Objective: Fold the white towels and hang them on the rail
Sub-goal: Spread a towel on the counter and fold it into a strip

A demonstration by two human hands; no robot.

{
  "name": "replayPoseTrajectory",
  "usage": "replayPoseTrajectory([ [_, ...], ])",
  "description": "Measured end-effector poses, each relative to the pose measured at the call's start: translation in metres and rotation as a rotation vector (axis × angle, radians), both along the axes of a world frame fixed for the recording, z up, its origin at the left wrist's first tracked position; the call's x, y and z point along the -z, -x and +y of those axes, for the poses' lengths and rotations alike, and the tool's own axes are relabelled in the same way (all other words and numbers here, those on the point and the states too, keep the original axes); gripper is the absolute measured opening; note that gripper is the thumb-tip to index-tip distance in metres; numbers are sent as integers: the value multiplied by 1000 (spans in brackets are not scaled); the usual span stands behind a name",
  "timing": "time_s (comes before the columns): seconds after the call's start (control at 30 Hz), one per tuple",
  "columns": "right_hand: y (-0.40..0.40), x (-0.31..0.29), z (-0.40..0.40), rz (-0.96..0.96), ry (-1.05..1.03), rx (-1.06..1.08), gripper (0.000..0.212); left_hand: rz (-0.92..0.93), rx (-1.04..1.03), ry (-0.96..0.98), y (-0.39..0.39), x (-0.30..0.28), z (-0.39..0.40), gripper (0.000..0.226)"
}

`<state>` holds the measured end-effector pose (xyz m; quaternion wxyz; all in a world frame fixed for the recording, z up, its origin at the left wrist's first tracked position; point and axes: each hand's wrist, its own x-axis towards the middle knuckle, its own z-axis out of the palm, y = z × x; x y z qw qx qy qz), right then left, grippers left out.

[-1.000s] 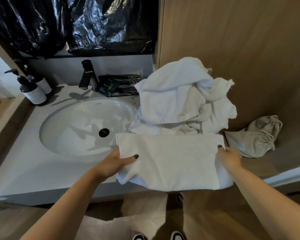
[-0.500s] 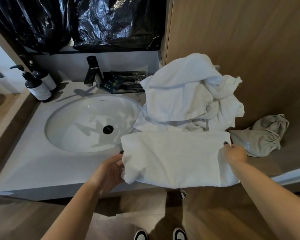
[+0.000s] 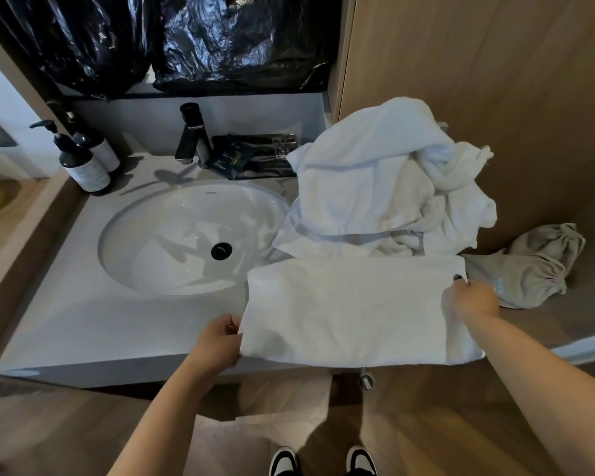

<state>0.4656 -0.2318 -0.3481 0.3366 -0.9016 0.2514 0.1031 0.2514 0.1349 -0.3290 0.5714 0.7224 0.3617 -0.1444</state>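
Countertop [image 3: 83, 324] towel [image 3: 344, 310]: left hand [image 3: 217, 341] slid off to its edge.

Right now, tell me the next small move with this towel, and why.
Probably fold it in half: bring the left hand across to the right hand. The towel lies flat along the counter edge, each hand holding one short end, and it looks too long to hang.

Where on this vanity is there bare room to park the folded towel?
Bare counter runs in front of the sink, left of the folded towel. A smaller patch lies between the pump bottles and faucet. The right side is crowded: towel pile, grey bag.
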Motion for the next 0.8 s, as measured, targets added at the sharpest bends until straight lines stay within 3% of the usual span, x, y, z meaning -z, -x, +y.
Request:
replayPoseTrajectory([
  [0.13, 0, 0, -7, -43, -77, -12, 37, -47, -39, -269, -2, 5, -4, 8],
  [0.27, 12, -5, -17, -73, -184, -93, 36, -105, -85, -316, -4, 5, -12, 52],
  [0.33, 16, -8, -18, -59, -234, -123, 26, -78, -41, -318, -11, 3, -16, 56],
  [0.47, 19, -9, -17, -79, -273, -116, 20, 61, 99, -477, -38, 3, -19, 49],
  [0.53, 19, -9, -14, -84, -282, -101, 20, 58, 87, -458, -51, 4, -22, 39],
  [0.67, 22, -6, -9, -132, -228, -118, 21, -163, -67, -273, -65, 2, -27, 16],
  [0.8, 24, -2, -10, -177, -189, -131, 27, -355, -73, -517, -64, 8, -24, 19],
])
